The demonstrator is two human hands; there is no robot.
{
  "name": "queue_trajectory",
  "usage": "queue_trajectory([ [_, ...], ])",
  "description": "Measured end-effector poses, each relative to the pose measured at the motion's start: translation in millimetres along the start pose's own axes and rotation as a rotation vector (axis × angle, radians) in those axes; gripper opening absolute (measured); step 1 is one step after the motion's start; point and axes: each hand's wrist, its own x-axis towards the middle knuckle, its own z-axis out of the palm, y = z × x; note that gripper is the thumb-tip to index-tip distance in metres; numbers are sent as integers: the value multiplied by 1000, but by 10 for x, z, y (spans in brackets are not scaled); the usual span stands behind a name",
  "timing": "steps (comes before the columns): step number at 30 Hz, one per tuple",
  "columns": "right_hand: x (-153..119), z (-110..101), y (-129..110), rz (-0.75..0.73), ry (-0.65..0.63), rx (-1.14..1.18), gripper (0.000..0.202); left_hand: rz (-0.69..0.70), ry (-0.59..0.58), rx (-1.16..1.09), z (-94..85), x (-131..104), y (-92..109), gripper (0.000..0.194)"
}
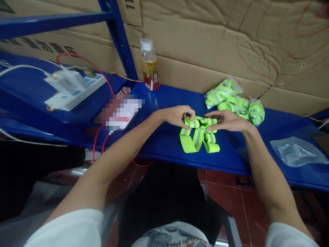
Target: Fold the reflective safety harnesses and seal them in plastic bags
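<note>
Looped neon-yellow reflective straps (pixel 197 137) with grey stripes lie bunched on the blue shelf table (pixel 164 144). My left hand (pixel 180 116) is closed on their left side, with its fingers curled and the thumb against the band. From the right, my right hand (pixel 224 120) pinches another part of the straps between thumb and fingers. The lower loops rest spread on the table near its front edge. Behind my right hand lie clear bags of the same neon straps (pixel 233 101).
A drink bottle (pixel 150 70) stands by the cardboard (pixel 180 61) at the back. On the left are a phone (pixel 128 113) with a red cable and a white power strip (pixel 77 91). A clear plastic bag (pixel 298 151) lies at the right, near the edge.
</note>
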Motion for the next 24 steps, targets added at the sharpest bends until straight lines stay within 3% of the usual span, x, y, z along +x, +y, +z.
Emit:
queue_trajectory([
  [4, 35, -55, 79, 5, -38, -131, 52, -87, -55, -149, -96, -35, -2, 36],
  [6, 54, -66, 125, -10, -8, -151, 53, -104, -57, -201, -84, -30, -38, 37],
  [11, 85, 4, 165, 24, 106, -140, 73, -188, 146, -301, 42, 17, -200, 61],
  [14, 100, 90, 135, 13, 155, -104, 80, -200, 257, -170, 81, 39, -248, 71],
  [20, 120, 248, 73, -120, 336, -209, 82, -118, 409, 100, 104, 52, -182, 48],
  [24, 94, 200, 49, -156, 280, -140, 86, -162, 449, 251, 170, 60, -105, 36],
])
